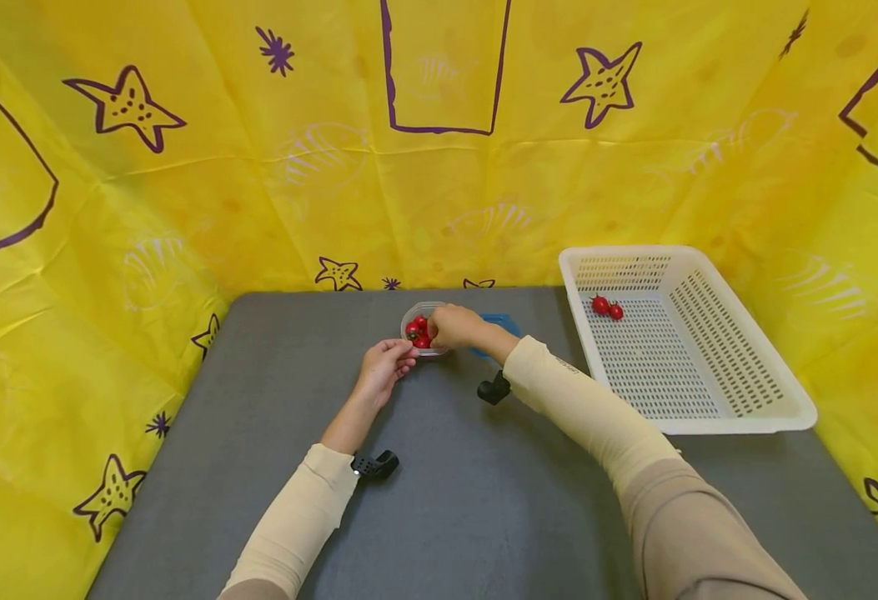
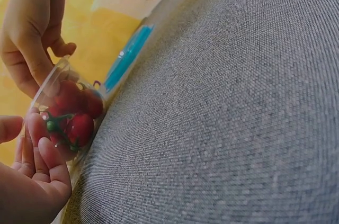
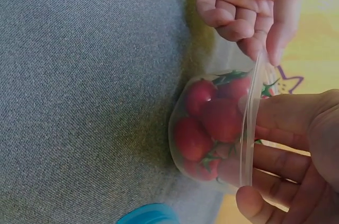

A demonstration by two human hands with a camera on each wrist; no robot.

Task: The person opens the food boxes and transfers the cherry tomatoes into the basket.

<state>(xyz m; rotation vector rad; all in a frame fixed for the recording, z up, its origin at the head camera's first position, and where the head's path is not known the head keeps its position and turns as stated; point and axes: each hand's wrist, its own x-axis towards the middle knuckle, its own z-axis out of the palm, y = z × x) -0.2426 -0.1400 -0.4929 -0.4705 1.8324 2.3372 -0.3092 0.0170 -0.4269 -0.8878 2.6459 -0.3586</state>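
Observation:
A clear plastic tub (image 3: 247, 160) holds several red cherry tomatoes (image 3: 193, 139) with green stems, near the far edge of the table. My left hand (image 1: 382, 369) pinches the tub's near rim between thumb and finger. From the right, my right hand (image 1: 455, 325) reaches over the rim, with its thumb and fingers down inside around a tomato (image 3: 222, 119). One of its fingers stays outside the rim. The tub wall and the other tomatoes partly hide the fingertips.
A blue lid (image 1: 504, 322) lies just right of the tub, partly behind my right wrist. Farther right stands a white slotted basket (image 1: 664, 367) with two tomatoes (image 1: 607, 307) in its far left corner. A yellow patterned cloth (image 1: 439, 208) hangs behind the grey table (image 1: 446, 500).

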